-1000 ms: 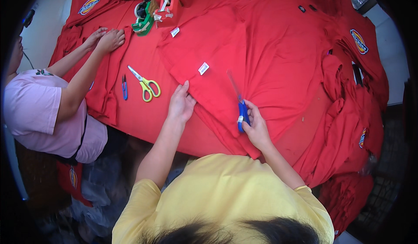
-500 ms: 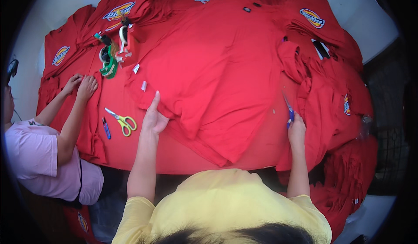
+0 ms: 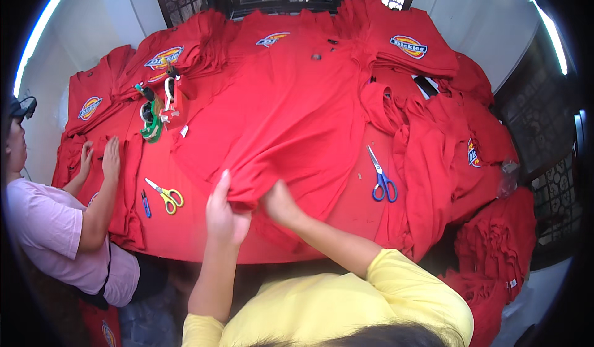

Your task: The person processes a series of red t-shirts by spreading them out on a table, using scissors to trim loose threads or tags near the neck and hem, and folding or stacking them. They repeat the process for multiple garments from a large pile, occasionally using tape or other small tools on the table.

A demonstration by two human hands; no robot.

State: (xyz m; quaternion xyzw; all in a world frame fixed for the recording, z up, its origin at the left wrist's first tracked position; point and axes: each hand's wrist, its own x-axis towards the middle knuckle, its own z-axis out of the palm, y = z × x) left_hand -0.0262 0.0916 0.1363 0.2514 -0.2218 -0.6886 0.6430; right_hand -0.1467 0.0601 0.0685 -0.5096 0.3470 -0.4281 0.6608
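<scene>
A large red shirt [image 3: 278, 124] lies spread before me, its near hem bunched and lifted. My left hand [image 3: 226, 217] is closed on the bunched hem, thumb up along its edge. Against the same cloth, just to the right, is my right hand [image 3: 279, 203]; its fingers are hidden by fabric and smeared by motion. Blue-handled scissors [image 3: 382, 183] rest on the red tabletop to the right, blades pointing away. Yellow-handled scissors [image 3: 167, 195] and a small blue thread snipper [image 3: 146, 204] lie on the left.
A green tape dispenser [image 3: 150, 124] and a red tape dispenser [image 3: 175, 102] stand at the left. Folded red shirts [image 3: 402, 31] are piled around the far and right sides. A co-worker in a pink shirt [image 3: 49, 217] handles red cloth at the left edge.
The blue-handled scissors have left my right hand and lie on the table. My right hand has moved left to the shirt's hem, which is now gathered up. The view has tilted upward.
</scene>
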